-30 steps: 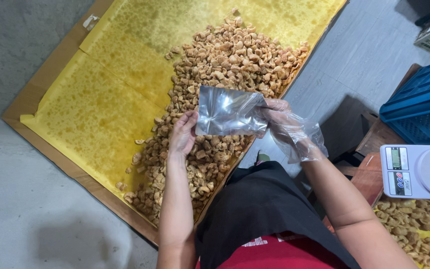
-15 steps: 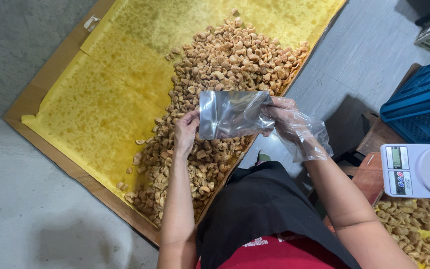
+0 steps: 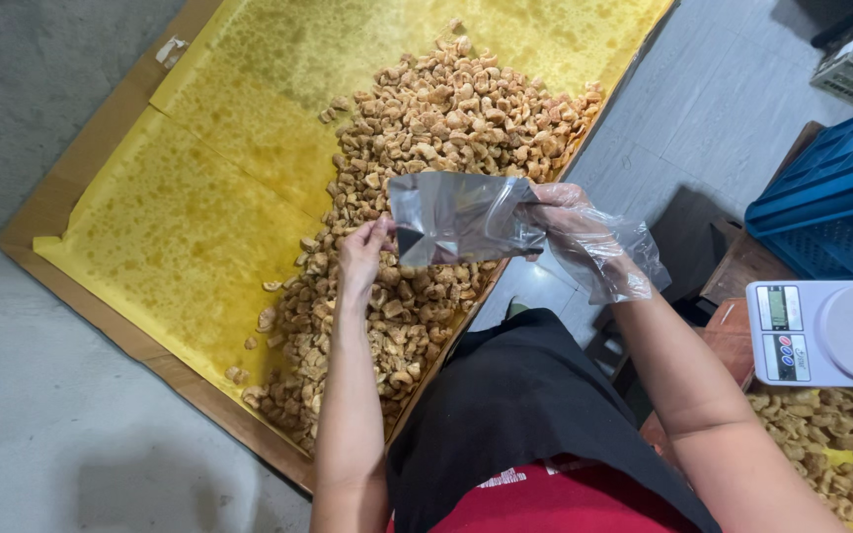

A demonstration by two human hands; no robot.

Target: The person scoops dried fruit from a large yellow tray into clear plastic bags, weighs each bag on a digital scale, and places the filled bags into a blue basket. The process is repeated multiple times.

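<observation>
Two hands, left hand (image 3: 362, 252) and gloved right hand (image 3: 570, 222), each grip grasping one clear bag (image 3: 461, 217) above one snack heap (image 3: 426, 168).

free: bare yellow paper (image 3: 190, 227) left of snack heap (image 3: 417, 178) | blocked right: scale (image 3: 826, 331), blue crate (image 3: 831, 207)

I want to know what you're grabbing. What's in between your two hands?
A clear plastic bag stretches between the left hand and the gloved right hand, over the fried snack pieces, in the head view.
</observation>
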